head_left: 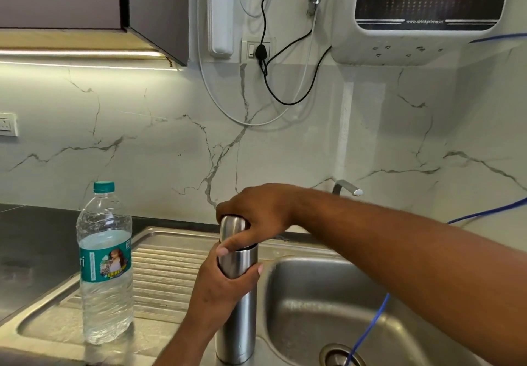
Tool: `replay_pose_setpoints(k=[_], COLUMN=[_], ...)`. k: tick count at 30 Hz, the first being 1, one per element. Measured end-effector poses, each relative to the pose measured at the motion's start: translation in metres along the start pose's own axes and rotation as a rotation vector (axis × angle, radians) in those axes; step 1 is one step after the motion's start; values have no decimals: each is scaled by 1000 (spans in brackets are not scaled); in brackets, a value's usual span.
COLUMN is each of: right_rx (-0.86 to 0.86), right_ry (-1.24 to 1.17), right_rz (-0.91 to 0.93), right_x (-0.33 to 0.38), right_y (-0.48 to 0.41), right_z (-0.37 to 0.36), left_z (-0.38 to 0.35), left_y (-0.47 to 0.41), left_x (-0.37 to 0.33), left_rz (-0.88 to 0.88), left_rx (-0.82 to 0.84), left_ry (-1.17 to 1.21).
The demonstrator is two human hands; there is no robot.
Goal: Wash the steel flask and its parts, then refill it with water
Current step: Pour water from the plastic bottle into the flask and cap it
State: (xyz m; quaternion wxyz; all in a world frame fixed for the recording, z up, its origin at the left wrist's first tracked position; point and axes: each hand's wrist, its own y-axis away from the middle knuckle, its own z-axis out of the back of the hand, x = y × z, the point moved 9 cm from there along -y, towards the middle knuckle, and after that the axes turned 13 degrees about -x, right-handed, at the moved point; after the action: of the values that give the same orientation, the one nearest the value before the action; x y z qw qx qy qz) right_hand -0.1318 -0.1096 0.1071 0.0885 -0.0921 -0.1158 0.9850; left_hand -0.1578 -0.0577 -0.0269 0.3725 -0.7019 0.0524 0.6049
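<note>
A tall steel flask (238, 323) stands upright on the steel drainboard (162, 268), just left of the sink basin (322, 305). My left hand (225, 286) wraps round the flask's upper body. My right hand (256, 214) comes from the right and grips the rounded steel cap (231, 227) on top of the flask. The cap sits a little tilted on the body.
A clear plastic water bottle (106, 266) with a green cap stands on the drainboard at left. A tap spout (349, 188) sits behind the basin. A blue tube (368, 328) runs down into the drain (339, 355). A water purifier (427, 15) hangs on the marble wall.
</note>
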Motion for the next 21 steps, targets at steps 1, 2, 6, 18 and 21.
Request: replay_pose_setpoints(k=[1, 2, 6, 18, 21], right_rx=[-62, -129, -279, -451, -472], right_ry=[19, 46, 88, 100, 91], right_rz=[16, 12, -92, -396, -428], right_x=[0, 0, -1, -9, -8], right_y=[2, 2, 1, 10, 14], right_z=[-1, -2, 0, -2, -1], left_z=[-1, -1, 0, 7, 6], left_y=[-1, -2, -2, 11, 12], left_x=[2, 2, 2, -4, -4], left_rz=[4, 7, -25, -31, -44], left_rx=[4, 2, -92, -300, -285], left_ry=[-21, -44, -108, -178, -177])
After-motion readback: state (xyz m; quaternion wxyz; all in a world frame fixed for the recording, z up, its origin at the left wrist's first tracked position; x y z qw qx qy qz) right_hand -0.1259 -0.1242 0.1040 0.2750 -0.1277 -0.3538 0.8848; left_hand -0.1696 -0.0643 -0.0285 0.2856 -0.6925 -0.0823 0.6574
